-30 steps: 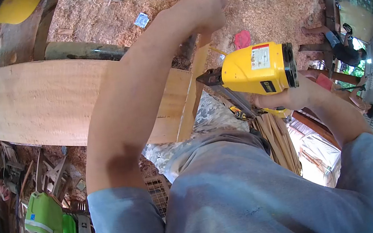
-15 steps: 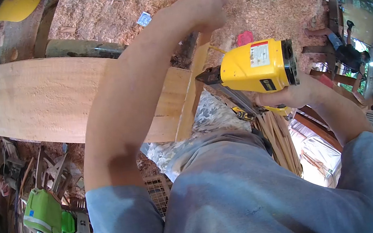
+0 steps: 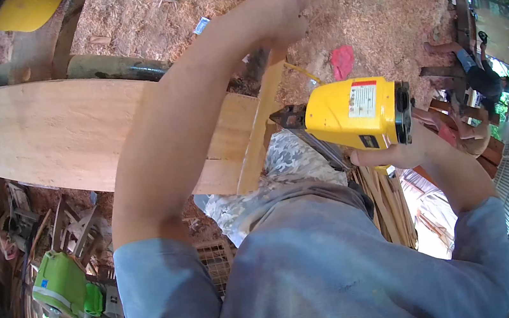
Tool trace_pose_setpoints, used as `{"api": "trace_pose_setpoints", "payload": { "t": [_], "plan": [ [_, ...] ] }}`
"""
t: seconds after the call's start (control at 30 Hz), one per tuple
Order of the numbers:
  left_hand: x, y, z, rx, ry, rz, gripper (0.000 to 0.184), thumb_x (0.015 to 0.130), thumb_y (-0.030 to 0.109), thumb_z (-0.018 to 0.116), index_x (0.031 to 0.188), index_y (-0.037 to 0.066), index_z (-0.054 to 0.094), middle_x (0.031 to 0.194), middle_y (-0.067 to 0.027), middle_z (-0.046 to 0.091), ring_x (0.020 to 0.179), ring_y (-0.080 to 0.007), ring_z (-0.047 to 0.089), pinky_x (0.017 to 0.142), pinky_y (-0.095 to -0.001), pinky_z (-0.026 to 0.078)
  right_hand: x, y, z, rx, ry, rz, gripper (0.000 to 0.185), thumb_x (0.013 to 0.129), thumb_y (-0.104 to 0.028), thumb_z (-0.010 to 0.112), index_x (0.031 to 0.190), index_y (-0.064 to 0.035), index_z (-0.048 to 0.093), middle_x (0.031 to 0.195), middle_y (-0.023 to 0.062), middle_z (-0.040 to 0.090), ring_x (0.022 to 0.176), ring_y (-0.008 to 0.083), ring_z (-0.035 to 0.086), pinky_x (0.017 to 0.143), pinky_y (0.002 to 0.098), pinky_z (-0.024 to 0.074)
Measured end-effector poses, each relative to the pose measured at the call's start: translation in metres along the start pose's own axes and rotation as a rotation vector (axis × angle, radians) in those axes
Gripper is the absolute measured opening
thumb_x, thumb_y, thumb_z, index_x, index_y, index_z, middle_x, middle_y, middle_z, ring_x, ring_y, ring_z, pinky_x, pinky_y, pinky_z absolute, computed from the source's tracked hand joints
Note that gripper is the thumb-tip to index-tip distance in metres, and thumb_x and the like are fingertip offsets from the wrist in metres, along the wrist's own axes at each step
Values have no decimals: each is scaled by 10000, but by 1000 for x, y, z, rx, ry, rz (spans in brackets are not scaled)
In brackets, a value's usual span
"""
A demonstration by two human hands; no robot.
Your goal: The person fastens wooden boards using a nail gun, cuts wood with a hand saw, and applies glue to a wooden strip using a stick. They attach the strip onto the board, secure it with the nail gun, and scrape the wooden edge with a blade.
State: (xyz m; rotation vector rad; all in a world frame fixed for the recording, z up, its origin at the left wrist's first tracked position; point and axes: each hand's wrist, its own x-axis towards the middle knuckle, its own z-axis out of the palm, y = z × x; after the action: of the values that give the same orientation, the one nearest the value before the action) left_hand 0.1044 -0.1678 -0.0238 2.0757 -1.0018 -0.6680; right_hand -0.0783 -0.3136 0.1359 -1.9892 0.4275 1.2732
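In the head view, a long wooden strip (image 3: pixel 262 119) lies across the end of a wide, pale wooden board (image 3: pixel 58 130). My left hand (image 3: pixel 284 17) is closed round the strip's far part, its fingers partly hidden from view. My right hand (image 3: pixel 395 152) grips the handle of a yellow nail gun (image 3: pixel 348 111). The black nose of the gun points left at the strip's side, close to it; whether they touch I cannot tell. My left forearm covers part of the board.
A dark pipe (image 3: pixel 117 69) runs behind the board. Wood shavings cover the ground, with a pink cloth (image 3: pixel 342 61) on them. Green containers (image 3: pixel 58 281) stand at lower left, thin wooden strips (image 3: pixel 389 205) at my right side. Another person (image 3: pixel 478 75) sits at far right.
My right hand has brought the nail gun down along the strip, toward my body. The left hand stays at about the same place on the strip.
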Motion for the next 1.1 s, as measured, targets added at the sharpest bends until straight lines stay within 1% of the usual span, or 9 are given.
{"api": "trace_pose_setpoints", "payload": {
  "t": [0.2,0.27,0.3,0.4,0.5,0.63,0.8,1.0,1.1],
  "plan": [
    [-2,0,1,13,31,14,291,873,240,584,1011,9,695,874,-219,713,845,-370,716,789,-464,572,10,-2,-2,-36,-46,-75,570,807,-267,812,1306,-72,619,1223,131,685,1141,259,645,1020,379,471],
    [-4,4,-4,26,-32,-31,311,834,175,556,1067,27,701,999,-235,719,954,-376,710,865,-458,567,10,0,0,-117,-39,-163,576,798,-225,831,1306,-61,615,1230,119,681,1133,226,636,1003,365,474],
    [-5,5,-6,25,-30,-34,311,834,175,556,1067,27,701,999,-235,719,954,-376,710,865,-458,567,10,1,0,-194,-29,-253,584,789,-183,850,1305,-50,611,1236,106,677,1125,193,627,987,352,477],
    [-6,7,-10,17,-60,-39,316,828,168,556,1072,32,703,1003,-234,720,956,-375,711,864,-456,567,10,4,2,-188,-21,-275,600,782,-170,857,1310,-37,605,1244,108,674,1135,194,623,996,345,470],
    [-6,5,-8,41,-38,-13,322,824,166,559,1080,38,706,1006,-231,721,957,-369,712,858,-449,570,11,1,5,-140,-31,-210,606,775,-159,860,1307,-26,602,1240,105,674,1133,194,622,998,347,469],
    [-7,7,-8,39,-40,-36,326,815,152,567,1082,28,708,1017,-217,726,963,-355,716,845,-448,574,13,-7,5,-195,-39,-245,606,773,-158,861,1306,-29,603,1232,104,675,1126,198,624,1000,348,468],
    [9,-7,8,81,-60,27,332,800,140,585,1084,18,706,1032,-209,727,968,-353,716,833,-452,577,16,-11,0,13,-56,-65,584,793,-142,841,1313,-34,599,1224,101,678,1118,194,627,1003,351,469],
    [5,-6,2,134,-97,32,349,803,148,593,1114,30,698,1051,-211,723,983,-361,711,850,-452,573,19,-14,0,-66,-90,-158,553,812,-126,825,1308,-30,600,1219,97,686,1119,194,636,1005,351,473],
    [-3,0,-3,94,-80,-34,350,806,149,589,1122,43,697,1051,-212,722,991,-361,708,859,-448,569,17,-8,0,-125,-92,-135,548,815,-144,825,1303,-30,604,1224,105,685,1119,196,640,1002,345,474]
  ]
}}
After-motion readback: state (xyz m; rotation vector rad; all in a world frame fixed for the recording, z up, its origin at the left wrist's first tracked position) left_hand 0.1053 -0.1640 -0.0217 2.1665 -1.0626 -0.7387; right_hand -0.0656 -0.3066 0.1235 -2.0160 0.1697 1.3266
